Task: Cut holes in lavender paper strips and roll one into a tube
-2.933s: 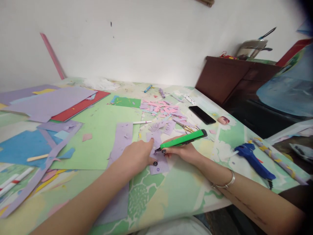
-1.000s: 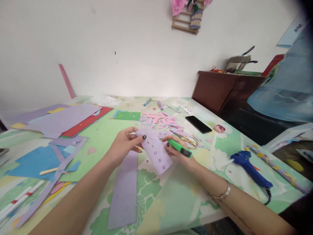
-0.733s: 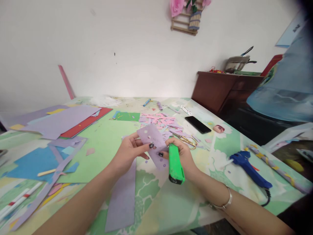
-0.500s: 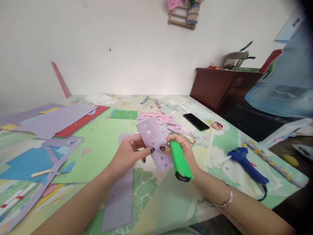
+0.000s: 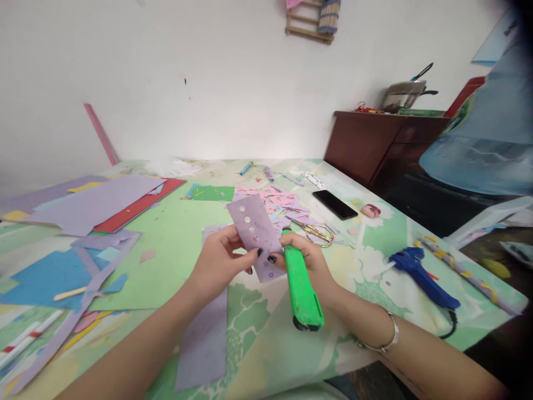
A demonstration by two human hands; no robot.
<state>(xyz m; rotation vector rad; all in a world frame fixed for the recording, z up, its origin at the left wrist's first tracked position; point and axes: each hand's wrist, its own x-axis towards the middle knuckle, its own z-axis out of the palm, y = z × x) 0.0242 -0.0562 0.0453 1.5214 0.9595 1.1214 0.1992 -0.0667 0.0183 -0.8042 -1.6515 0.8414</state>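
Note:
My left hand [image 5: 220,254] pinches a purple paper strip [image 5: 253,215] by its left edge, thumb in front and fingers behind. Along the strip runs a row of round cut-out holes at the top and small drawn circles at the bottom. A bright green utility knife [image 5: 303,289] is held in my right hand [image 5: 312,258], its handle end pointing down toward me. My right thumb also presses on the strip's right edge. The blade's tip is hard to make out near the strip. Beneath lies a longer purple paper strip [image 5: 202,350], flat on the table.
Gold-handled scissors [image 5: 318,233] lie beyond my right hand, near pink paper scraps [image 5: 270,197] and a black phone [image 5: 335,204]. A blue glue gun [image 5: 425,278] rests at right beside a wrapped stick [image 5: 462,275]. Coloured paper sheets [image 5: 104,200] spread across the left.
The strip has shifted slightly up and left in my hands. The green knife's handle end has swung lower and a little left, and its head now shows near the strip's right edge.

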